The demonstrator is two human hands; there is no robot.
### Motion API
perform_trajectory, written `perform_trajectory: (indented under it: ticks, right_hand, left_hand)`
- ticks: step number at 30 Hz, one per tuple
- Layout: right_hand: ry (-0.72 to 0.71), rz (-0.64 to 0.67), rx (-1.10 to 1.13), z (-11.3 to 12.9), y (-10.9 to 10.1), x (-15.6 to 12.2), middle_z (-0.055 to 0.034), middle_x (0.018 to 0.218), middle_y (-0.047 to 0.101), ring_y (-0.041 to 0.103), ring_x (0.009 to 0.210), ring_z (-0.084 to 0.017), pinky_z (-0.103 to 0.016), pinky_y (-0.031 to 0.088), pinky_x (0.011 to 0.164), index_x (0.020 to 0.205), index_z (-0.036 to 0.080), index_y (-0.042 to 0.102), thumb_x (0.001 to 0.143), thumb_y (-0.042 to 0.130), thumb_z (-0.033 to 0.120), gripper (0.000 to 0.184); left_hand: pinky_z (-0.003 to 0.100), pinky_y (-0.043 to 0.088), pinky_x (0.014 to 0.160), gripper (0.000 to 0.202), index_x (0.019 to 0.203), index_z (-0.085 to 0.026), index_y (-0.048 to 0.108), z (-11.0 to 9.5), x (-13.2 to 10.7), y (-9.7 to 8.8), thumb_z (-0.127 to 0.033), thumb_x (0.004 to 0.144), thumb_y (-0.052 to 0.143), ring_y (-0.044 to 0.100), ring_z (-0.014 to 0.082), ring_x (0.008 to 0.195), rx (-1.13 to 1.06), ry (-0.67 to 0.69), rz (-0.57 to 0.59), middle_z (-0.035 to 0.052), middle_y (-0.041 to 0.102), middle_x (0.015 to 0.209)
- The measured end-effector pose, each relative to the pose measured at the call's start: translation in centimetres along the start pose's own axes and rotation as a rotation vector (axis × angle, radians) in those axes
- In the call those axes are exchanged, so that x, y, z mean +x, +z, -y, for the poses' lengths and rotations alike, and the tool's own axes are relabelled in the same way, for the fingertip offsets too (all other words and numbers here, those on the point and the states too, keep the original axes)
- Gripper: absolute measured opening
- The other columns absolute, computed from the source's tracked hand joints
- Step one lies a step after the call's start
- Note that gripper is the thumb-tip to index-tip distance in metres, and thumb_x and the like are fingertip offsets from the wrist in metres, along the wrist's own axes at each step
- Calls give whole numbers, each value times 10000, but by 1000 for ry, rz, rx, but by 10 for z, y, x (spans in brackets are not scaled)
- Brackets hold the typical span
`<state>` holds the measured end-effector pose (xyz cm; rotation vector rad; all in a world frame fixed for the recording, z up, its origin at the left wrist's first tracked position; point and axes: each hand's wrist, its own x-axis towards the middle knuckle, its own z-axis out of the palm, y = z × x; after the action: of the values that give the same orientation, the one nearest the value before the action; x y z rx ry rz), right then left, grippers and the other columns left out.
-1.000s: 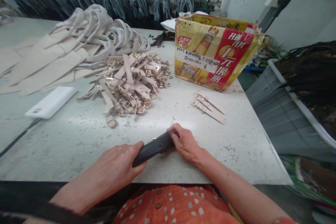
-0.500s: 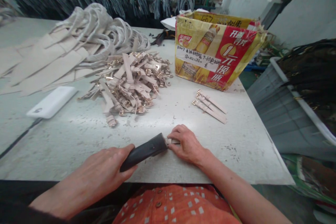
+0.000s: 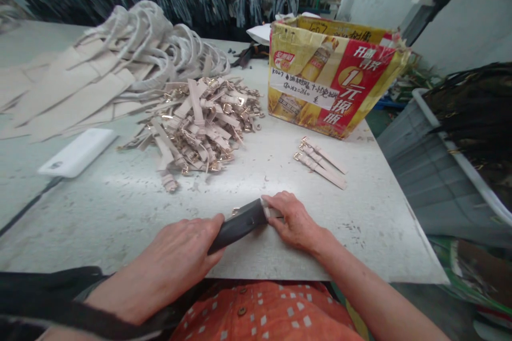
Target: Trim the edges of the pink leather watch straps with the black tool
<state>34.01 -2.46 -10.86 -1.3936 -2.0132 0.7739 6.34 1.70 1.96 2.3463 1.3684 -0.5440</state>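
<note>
My left hand [image 3: 180, 248] is closed around a long black stapler-like hand tool [image 3: 240, 225], which slants up to the right just over the table. At its far end, my right hand [image 3: 295, 221] pinches a beige buckle strap [image 3: 274, 212] between thumb and fingers. A gold buckle [image 3: 236, 211] shows behind the tool; whether it belongs to that strap I cannot tell. To the right, several finished-looking buckle straps [image 3: 320, 162] lie side by side. A heap of beige straps with gold buckles [image 3: 204, 122] lies beyond my hands.
A yellow and red cardboard box [image 3: 312, 74] stands at the table's back right. Beige bag handles [image 3: 140, 53] are piled at the back left, near a white power bank [image 3: 78, 153] with a black cable. A grey bin [image 3: 424, 154] with dark pieces stands off the right edge.
My left hand and the black tool have moved to the right. My right hand has shifted slightly right with the strap, and a gold buckle now shows behind the tool.
</note>
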Motion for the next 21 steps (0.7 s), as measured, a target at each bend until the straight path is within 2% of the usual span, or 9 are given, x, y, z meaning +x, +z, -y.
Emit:
perform_trajectory:
  ticks: [3,8,13,17,21]
  right_hand:
    - [23,17,45,-4,-3,-2,-133,1320,811,713,1227,-311,-502,561,1122,1642,222,668,963,800,71,707]
    - [43,-4,96,-9,-2,-2,-114,1344,816,729,1262,-309,-546,558,1180,1719,259,580,951,798,57,824]
    - [60,-11,105,-7,0,-1,-103,1314,830,739,1254,-309,-541,565,1170,1638,269,655,940,797,69,740]
    - [55,-23,107,-5,-1,-1,-108,1291,834,749,1230,-309,-530,572,1153,1579,243,691,923,800,68,688]
    - [38,-33,100,-4,-1,0,-117,1270,836,755,1218,-311,-517,582,1135,1527,218,715,918,808,82,631]
  left_hand:
    - [391,611,871,292,1194,-250,808,-2,7,1,-368,1007,618,891,348,1028,22,9,-3,134,925,1045]
    - [406,595,853,333,1142,-248,800,8,15,2,-440,1012,561,885,354,1004,-25,-12,5,133,919,1053]
    - [424,594,841,418,1159,-225,788,22,11,-5,-515,992,538,880,374,998,-57,-139,-76,158,920,1076]
    - [422,604,881,408,1165,-246,797,24,-2,-8,-509,1009,526,888,364,1044,-78,-128,21,130,929,1100]
    - [437,608,920,380,1230,-249,794,9,-5,-2,-440,1056,516,893,372,1109,-9,-108,95,130,934,1166]
